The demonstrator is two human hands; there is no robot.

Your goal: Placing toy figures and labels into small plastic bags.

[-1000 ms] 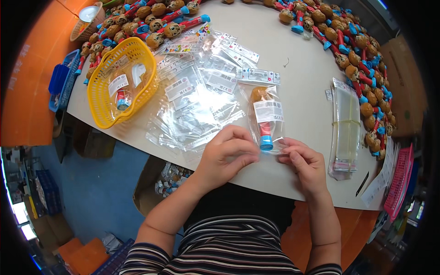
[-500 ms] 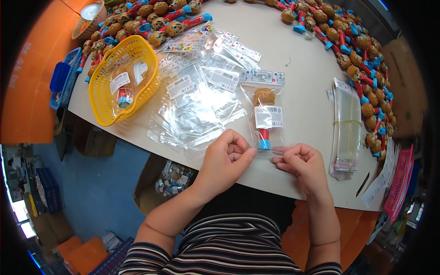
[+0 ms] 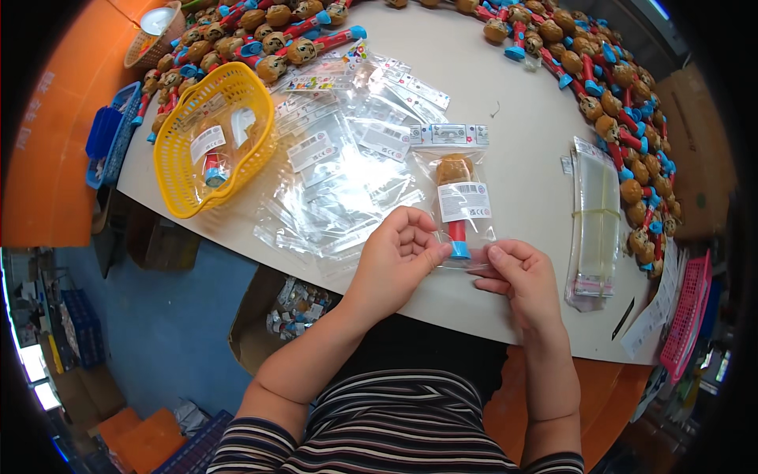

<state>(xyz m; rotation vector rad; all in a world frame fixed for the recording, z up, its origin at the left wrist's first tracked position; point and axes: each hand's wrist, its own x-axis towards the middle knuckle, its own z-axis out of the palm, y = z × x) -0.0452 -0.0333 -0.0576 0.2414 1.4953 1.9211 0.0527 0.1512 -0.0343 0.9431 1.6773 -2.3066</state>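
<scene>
A clear plastic bag [image 3: 429,170] with a printed header lies in front of me on the table. Inside it is a toy [image 3: 457,231] with a brown round head, a red stem and a blue base, partly covered by a white label [image 3: 464,201]. My left hand [image 3: 401,254] is closed, thumb against fingers, at the bag's lower left corner by the blue base. On the lower right corner, my right hand [image 3: 523,278] pinches the film between thumb and fingers. Loose flat clear bags [image 3: 324,186] are heaped just left of the bagged toy.
A yellow basket [image 3: 164,172] holding bagged toys stands left. Similar toys are piled at the back left [image 3: 272,47] and along the right [image 3: 632,189]. A banded bag stack [image 3: 594,237] and a thin dark pointed thing [image 3: 624,317] lie right. Below the edge sits a cardboard box [image 3: 241,324].
My left hand has shifted slightly up and right, nearer the blue base. The fingers of my right hand have shifted on the film, and the bag's lower end looks spread wider.
</scene>
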